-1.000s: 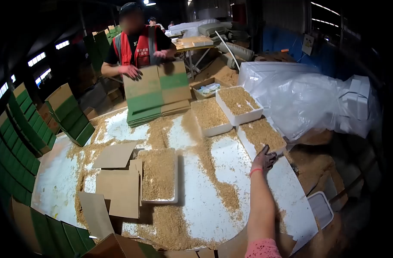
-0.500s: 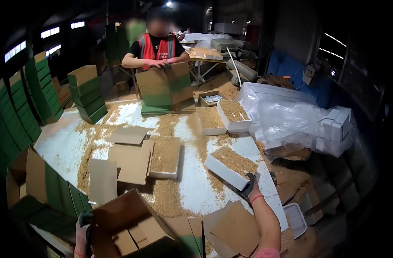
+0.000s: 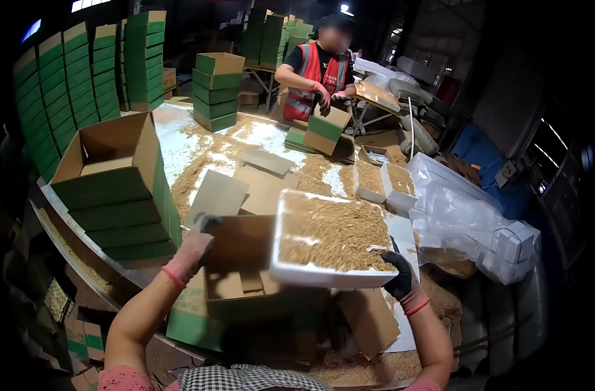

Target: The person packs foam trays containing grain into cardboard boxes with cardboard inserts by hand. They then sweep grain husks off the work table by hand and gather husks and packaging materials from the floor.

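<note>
A white foam tray (image 3: pixel 340 277) heaped with brown shavings hangs tilted above the table, partly over an open cardboard box (image 3: pixel 242 241). My right hand (image 3: pixel 401 277), in a dark-palmed glove, grips the tray's right end. Gloved too, my left hand (image 3: pixel 198 247) holds the upper left edge of the box, its fingers closed there. Loose cardboard pieces show inside the box. Behind it, flat cardboard sheets (image 3: pixel 218 195) lie on the shavings-strewn table.
Stacked green-brown boxes (image 3: pixel 125 195) stand at left, with more behind. Across the table (image 3: pixel 170 140) a co-worker (image 3: pixel 323 72) in a red vest handles a box (image 3: pixel 326 130). Two filled trays (image 3: pixel 369 179) and plastic-wrapped foam (image 3: pixel 453 202) are at right.
The tray has been lifted from the table and moved left to the box. My left hand and the box have come further into view. The co-worker's hands have shifted on another box. The view has turned left.
</note>
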The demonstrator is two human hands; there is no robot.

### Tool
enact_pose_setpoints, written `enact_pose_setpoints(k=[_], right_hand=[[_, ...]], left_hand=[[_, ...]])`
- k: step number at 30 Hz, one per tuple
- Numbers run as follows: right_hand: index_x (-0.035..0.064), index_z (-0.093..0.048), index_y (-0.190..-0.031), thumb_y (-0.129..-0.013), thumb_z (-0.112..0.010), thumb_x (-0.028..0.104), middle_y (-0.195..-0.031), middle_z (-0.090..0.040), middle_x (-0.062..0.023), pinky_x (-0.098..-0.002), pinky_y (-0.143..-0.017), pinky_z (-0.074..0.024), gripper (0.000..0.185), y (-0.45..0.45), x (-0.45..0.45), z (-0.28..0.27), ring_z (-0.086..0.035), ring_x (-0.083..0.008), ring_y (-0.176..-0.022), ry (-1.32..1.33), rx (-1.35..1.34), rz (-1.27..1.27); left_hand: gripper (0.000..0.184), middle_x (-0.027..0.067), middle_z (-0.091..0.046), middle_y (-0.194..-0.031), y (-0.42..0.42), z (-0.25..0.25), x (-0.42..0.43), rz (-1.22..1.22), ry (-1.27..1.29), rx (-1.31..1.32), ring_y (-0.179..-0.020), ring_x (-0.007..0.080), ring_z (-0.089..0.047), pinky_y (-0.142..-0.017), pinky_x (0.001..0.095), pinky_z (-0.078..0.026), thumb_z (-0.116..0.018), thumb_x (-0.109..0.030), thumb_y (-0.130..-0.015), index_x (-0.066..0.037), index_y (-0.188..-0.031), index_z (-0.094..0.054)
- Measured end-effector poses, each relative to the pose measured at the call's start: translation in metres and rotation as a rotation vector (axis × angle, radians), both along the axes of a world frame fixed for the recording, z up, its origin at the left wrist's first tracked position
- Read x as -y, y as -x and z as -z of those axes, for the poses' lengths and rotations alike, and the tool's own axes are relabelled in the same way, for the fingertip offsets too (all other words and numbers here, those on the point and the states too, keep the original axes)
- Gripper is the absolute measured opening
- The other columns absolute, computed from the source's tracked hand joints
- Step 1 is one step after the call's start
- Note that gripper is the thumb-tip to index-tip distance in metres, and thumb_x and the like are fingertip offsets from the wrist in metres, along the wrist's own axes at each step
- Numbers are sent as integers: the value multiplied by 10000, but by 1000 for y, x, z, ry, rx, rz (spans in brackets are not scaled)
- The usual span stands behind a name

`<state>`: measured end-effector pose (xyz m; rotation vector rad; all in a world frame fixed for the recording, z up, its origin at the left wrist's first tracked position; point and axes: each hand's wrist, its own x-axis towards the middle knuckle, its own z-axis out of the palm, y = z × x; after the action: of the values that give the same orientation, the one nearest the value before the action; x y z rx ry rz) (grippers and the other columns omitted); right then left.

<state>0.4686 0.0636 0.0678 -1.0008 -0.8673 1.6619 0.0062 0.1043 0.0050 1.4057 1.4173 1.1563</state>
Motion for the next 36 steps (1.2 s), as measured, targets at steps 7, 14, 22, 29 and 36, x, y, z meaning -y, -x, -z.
enact_pose_setpoints(k=[7,14,22,29,36], right_hand=[[70,-96,-1474,-915,-542,299,-1440,-305,-156,-311,-998,-378,751,110,8,-25,-432,-214,-1206,-182,583,-556],[-2,-620,-1089,-810,-594,230,-963,-655,-129,-359,-655,-515,363,186,-32,85,-641,-245,-875,-654,1585,-857],[106,-689,-981,-795,-601,371,-954,-676,-60,-405,-673,-510,335,281,-57,19,-650,-236,-880,-1068,1892,-1089],[154,-490,-1202,-846,-538,339,-1163,-569,-112,-419,-887,-470,404,321,-251,141,-560,-243,-1074,-1789,1841,156],[177,-649,-1038,-911,-468,254,-1114,-595,-92,-361,-803,-499,234,332,-296,134,-584,-238,-996,-1398,1508,-625]], left_hand=[[488,157,-526,-1083,-27,-15,27,54,-336,-210,-1030,317,-516,-959,308,-396,-409,42,-668,19,-1143,-518],[592,85,-466,-1097,37,-2,70,138,27,297,-1071,198,-467,-959,274,-370,-412,12,-548,28,-1128,-527],[510,109,-501,-1154,70,-3,92,-82,-30,116,-1041,212,-473,-947,255,-345,-439,-113,-634,21,-1117,-534],[525,130,-444,-1327,86,25,80,-97,109,130,-1318,242,-328,-1088,306,-208,-458,-55,-604,13,-1114,-560],[442,134,-425,-1342,85,30,73,-134,147,195,-1284,242,-371,-1057,310,-260,-533,-100,-694,8,-1120,-566]])
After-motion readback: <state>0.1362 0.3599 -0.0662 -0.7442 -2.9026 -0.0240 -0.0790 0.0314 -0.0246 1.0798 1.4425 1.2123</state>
